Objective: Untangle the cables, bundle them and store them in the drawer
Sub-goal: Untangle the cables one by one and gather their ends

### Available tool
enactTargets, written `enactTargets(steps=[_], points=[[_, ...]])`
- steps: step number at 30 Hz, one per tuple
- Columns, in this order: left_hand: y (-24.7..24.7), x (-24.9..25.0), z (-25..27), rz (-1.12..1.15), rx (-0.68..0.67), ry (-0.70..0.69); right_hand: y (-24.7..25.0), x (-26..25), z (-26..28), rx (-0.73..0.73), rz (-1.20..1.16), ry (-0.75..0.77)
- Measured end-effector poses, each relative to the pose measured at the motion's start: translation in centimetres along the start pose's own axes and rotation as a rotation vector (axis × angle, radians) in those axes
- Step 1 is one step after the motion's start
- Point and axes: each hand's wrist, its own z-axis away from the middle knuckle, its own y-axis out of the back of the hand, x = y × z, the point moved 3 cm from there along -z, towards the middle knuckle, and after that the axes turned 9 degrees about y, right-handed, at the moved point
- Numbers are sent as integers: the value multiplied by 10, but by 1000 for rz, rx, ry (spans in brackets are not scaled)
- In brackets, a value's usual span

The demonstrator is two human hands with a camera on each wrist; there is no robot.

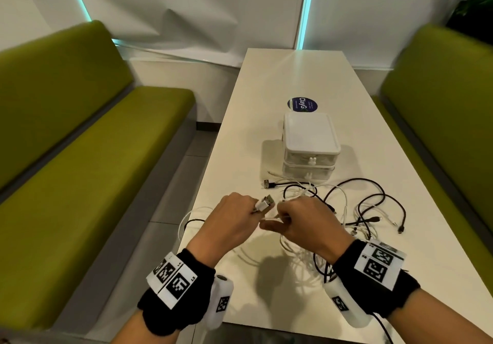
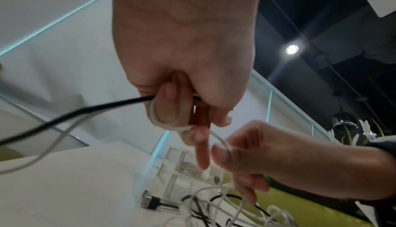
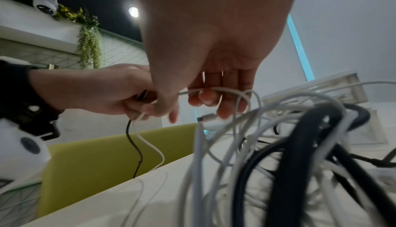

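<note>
A tangle of black and white cables [image 1: 354, 218] lies on the white table [image 1: 293, 82], in front of a white two-drawer box [image 1: 310, 140] whose drawers are closed. My left hand [image 1: 234, 221] grips a white cable [image 2: 165, 124] wound round its finger, the USB plug [image 1: 265, 202] sticking out above the fist; a black cable [image 2: 64, 118] also runs into this fist. My right hand [image 1: 301, 221] pinches the same white cable [image 3: 216, 90] close beside the left hand. More cable loops [image 3: 300, 146] hang under the right wrist.
A round blue sticker [image 1: 302, 103] lies behind the box. A loose black USB plug [image 1: 268, 184] rests left of the drawers. Green benches [image 1: 80, 135] flank the table on both sides. Cable loops hang over the table's left edge [image 1: 186, 223].
</note>
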Motion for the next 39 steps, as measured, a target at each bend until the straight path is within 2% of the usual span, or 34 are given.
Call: enactTargets(steps=[3, 7, 11, 13, 18, 21, 24, 26, 30, 34, 37, 39], points=[[12, -11, 1, 157, 70, 14, 8, 12, 1, 32, -27, 22], [28, -16, 2, 431, 277, 3, 14, 9, -5, 119, -51, 89], [34, -15, 6, 757, 302, 22, 11, 12, -7, 74, -75, 14], [33, -21, 4, 861, 304, 56, 13, 13, -4, 105, -141, -34], [23, -36, -1, 799, 328, 135, 21, 13, 2, 357, -194, -64], [19, -26, 4, 850, 318, -9, 29, 12, 2, 396, -400, -130], [17, -12, 6, 796, 302, -178, 36, 9, 2, 318, -651, -183], [13, -4, 6, 800, 255, -241, 34, 9, 2, 213, -682, -193], [-3, 15, 11, 767, 115, -349, 16, 8, 4, -15, -557, -189], [-11, 27, 18, 755, 32, -360, 4, 9, 9, -129, -457, -270], [-11, 32, 20, 555, 45, -381, 8, 6, 10, -246, -316, -311], [-12, 37, 19, 365, 57, -400, 15, 3, 10, -191, -296, -238]])
